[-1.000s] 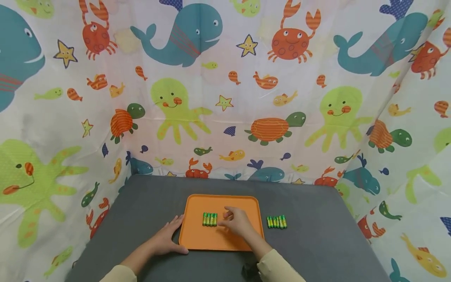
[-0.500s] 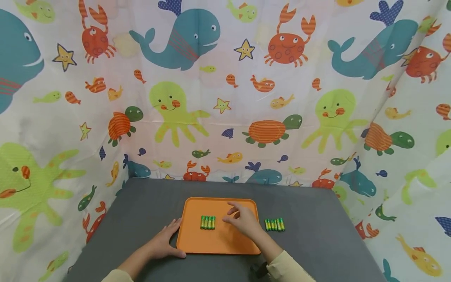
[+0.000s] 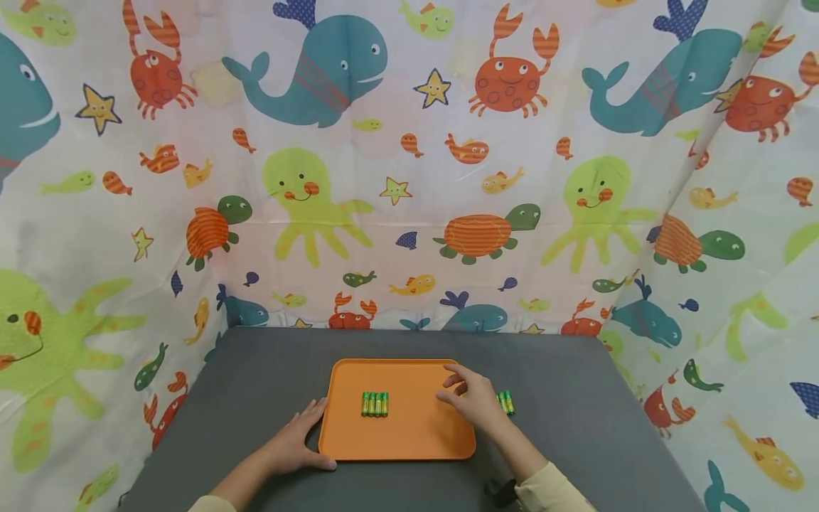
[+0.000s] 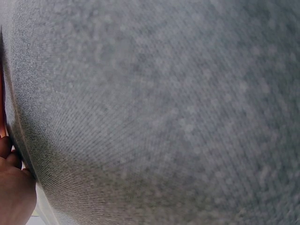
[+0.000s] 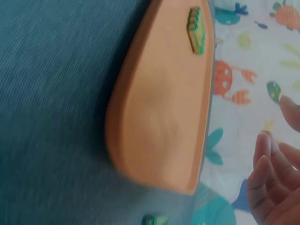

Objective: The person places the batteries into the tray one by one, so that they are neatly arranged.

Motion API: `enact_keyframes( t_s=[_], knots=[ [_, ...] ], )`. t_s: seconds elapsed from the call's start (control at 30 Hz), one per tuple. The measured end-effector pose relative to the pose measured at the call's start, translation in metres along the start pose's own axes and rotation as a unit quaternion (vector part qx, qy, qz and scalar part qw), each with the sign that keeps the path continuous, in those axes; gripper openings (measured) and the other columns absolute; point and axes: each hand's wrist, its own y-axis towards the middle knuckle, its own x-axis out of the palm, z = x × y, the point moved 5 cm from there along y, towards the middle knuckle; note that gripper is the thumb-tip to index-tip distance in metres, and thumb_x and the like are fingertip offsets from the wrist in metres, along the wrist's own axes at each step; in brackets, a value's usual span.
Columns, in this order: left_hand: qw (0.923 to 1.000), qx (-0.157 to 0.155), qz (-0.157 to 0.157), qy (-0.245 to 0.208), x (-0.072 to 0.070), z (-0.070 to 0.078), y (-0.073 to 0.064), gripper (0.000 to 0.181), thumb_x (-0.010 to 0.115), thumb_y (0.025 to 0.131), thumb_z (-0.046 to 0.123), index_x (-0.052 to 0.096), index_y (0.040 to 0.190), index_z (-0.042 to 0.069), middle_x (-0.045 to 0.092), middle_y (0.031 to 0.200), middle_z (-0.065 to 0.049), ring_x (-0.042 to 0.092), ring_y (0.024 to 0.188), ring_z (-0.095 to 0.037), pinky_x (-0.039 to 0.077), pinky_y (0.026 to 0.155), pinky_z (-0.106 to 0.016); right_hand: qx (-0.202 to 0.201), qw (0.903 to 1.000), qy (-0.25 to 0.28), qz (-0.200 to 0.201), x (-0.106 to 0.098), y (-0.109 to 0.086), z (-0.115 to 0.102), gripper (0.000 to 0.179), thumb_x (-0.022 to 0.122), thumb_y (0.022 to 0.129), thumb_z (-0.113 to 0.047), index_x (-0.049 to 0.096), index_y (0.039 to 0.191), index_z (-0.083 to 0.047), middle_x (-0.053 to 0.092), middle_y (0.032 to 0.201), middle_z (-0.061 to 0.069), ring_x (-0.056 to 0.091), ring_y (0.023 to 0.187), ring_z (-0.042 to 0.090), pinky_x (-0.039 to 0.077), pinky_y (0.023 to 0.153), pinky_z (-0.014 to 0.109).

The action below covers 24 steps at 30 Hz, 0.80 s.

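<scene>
An orange tray [image 3: 409,434] lies on the grey table. On it, left of its middle, several green-and-yellow batteries [image 3: 375,404] stand side by side in a short row, also in the right wrist view. My left hand [image 3: 294,444] lies against the tray's left edge, thumb at the near left corner and fingers along the side. Above the tray's right edge hovers my right hand [image 3: 475,402], fingers loosely bent, thumb apart, nothing between them. A second group of batteries [image 3: 506,403] lies on the table right of the tray, partly hidden behind that hand.
Grey table cloth [image 3: 275,370] surrounds the tray. A white curtain [image 3: 409,213] printed with sea animals encloses the back and both sides. A dark strap or band [image 3: 502,492] shows by the right sleeve.
My right hand has moved right, from beside the batteries on the tray to the tray's right edge, and now covers part of the second group. The left hand stays at the tray.
</scene>
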Motion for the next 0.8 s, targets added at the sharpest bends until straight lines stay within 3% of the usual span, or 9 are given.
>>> enact_keyframes(
  t_s=[0.23, 0.57, 0.8],
  knots=[
    [1.0000, -0.006, 0.001, 0.002, 0.001, 0.000, 0.000, 0.124, 0.090, 0.068, 0.053, 0.021, 0.163, 0.012, 0.021, 0.168, -0.014, 0.011, 0.156, -0.040, 0.009, 0.120, -0.068, 0.036, 0.9990, -0.007, 0.025, -0.026, -0.006, 0.021, 0.055, 0.082, 0.085, -0.015, 0.063, 0.136, -0.013, 0.073, 0.104, 0.010, 0.065, 0.081, 0.018, 0.053, 0.056, 0.025],
    [1.0000, -0.004, 0.002, 0.001, 0.001, 0.000, -0.001, 0.125, 0.090, 0.068, 0.053, 0.020, 0.163, 0.012, 0.022, 0.167, -0.015, 0.011, 0.156, -0.040, 0.009, 0.120, -0.068, 0.050, 0.9982, -0.031, 0.011, -0.053, -0.011, 0.059, 0.060, 0.085, 0.081, -0.014, 0.062, 0.137, -0.012, 0.066, 0.123, 0.014, 0.064, 0.080, 0.017, 0.052, 0.056, 0.026],
    [1.0000, 0.001, 0.000, 0.003, 0.000, 0.000, -0.001, 0.123, 0.089, 0.070, 0.054, 0.020, 0.163, 0.011, 0.022, 0.167, -0.014, 0.011, 0.156, -0.040, 0.009, 0.120, -0.068, 0.078, 0.9955, -0.054, -0.011, -0.064, -0.011, 0.096, 0.072, 0.090, 0.074, -0.009, 0.060, 0.139, -0.010, 0.060, 0.131, 0.019, 0.062, 0.084, 0.021, 0.052, 0.065, 0.031]
  ],
)
